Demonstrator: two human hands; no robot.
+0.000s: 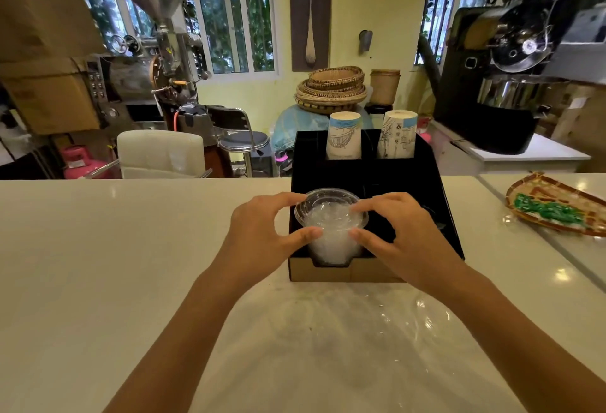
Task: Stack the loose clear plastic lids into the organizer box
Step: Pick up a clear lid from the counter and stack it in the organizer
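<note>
Our left hand [262, 232] and right hand [400, 232] clamp lid stack [331, 225] in box [423, 183] front-left slot; cups [344, 135] upright in rear slots.

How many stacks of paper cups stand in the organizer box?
2. Both stand in the back compartments of the organizer box: the left paper cup stack and the right paper cup stack, side by side. Others may be hidden deeper inside.
</note>
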